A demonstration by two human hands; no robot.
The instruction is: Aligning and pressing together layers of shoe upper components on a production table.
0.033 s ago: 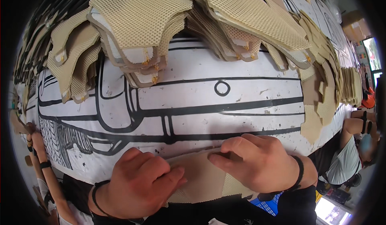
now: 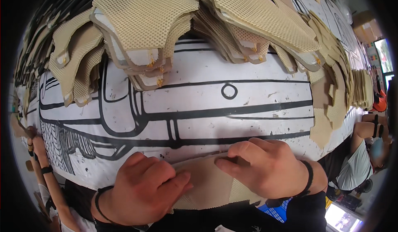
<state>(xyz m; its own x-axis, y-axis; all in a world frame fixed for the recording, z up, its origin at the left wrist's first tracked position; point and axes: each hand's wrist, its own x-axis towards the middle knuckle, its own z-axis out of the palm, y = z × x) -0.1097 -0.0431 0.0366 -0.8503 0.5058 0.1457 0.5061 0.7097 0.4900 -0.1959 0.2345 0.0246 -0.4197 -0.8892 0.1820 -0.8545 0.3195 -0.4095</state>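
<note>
A beige fabric piece (image 2: 208,185), with mesh showing along its lower part, lies at the near edge of the table in front of my body. My left hand (image 2: 145,188) is closed on its left side, the thumb and curled fingers pressed together over the cloth. On the other side my right hand (image 2: 267,167) grips the upper right part of the same piece, thumb against bent forefinger. Both hands hide the side edges of the fabric, and its lower edge hangs toward my dark clothing. A dark band circles each wrist.
Stacks of beige mesh pieces (image 2: 145,18) spread over the far side of the white table (image 2: 199,126), which bears black line drawings. More pieces (image 2: 325,116) lie at the right. One person's arm (image 2: 54,182) shows at left, another person (image 2: 354,170) at right. A blue basket (image 2: 277,210) is below.
</note>
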